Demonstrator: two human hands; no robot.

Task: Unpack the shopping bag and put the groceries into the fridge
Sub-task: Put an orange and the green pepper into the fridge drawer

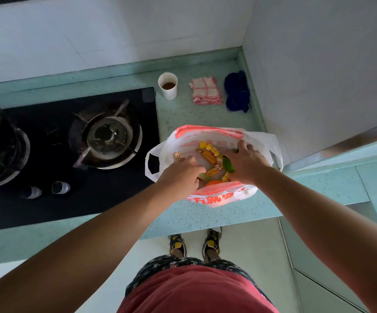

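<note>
Left hand [180, 175], right hand [247, 162] in shopping bag [207, 132] — mouth up, crosswise.

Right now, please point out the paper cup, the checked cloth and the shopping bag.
paper cup [169, 93], head view, outer wall
checked cloth [205, 91], head view, its middle
shopping bag [218, 197], head view, near printed wall

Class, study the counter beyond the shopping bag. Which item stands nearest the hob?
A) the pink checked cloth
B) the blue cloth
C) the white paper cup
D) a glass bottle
C: the white paper cup stands just off the far right corner of the hob, with the pink checked cloth and then the blue cloth further to the right.
</note>
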